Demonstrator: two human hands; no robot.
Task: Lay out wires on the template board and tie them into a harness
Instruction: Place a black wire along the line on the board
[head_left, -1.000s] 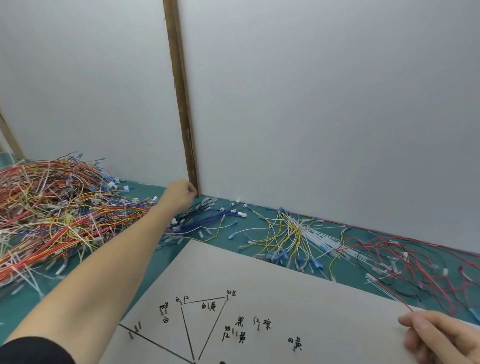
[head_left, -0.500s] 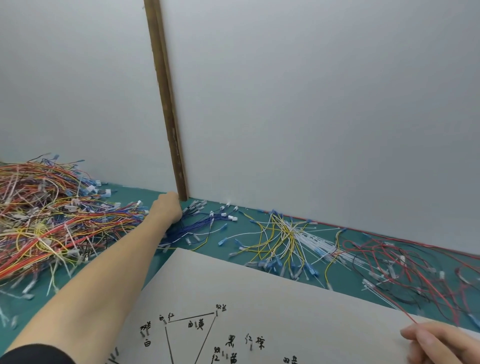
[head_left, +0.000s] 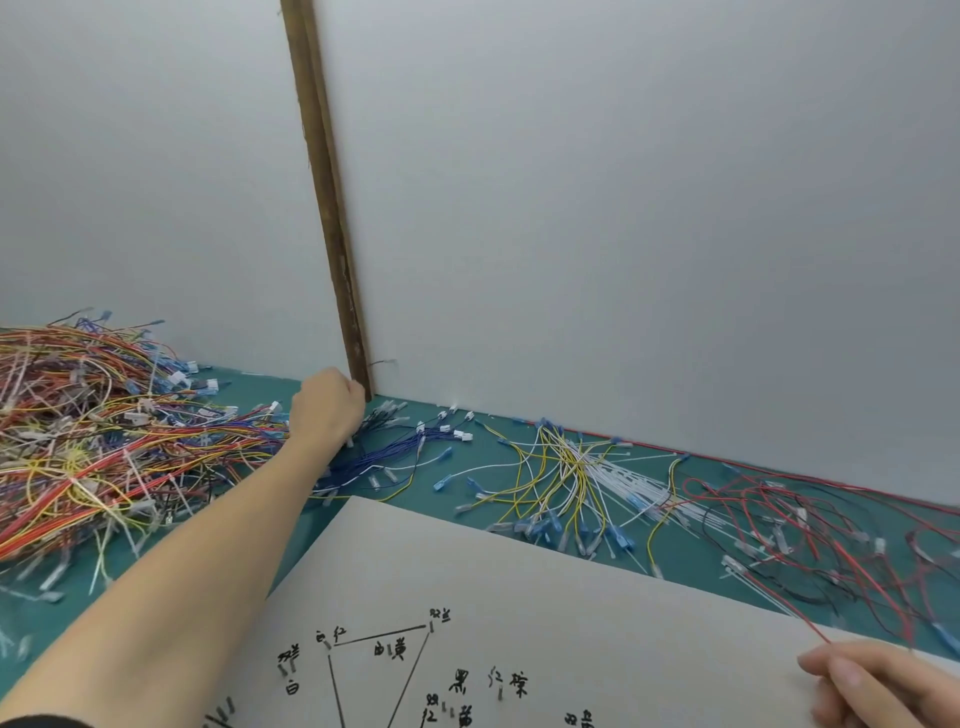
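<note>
Left hand (head_left: 328, 410) reaches far across the tabletop (head_left: 680, 558), fingers curled down into the blue wires (head_left: 387, 457) beside the wooden strip (head_left: 332, 223); what it pinches I cannot tell. Right hand (head_left: 883, 688) pinches a red wire (head_left: 769, 587) at the template board (head_left: 519, 587) edge. Best to isolate one blue wire and draw it out slowly, avoiding tangles. Against a second ago, both hands sit much as they did; only the view has shifted

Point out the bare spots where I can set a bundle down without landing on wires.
Most open: the template board above its drawn triangle, between the left hand's forearm and the right hand. A narrow strip of green mat lies bare between the blue wires and the yellow-white bunch. Crowded: the mixed pile at left and the red tangle at right.
</note>
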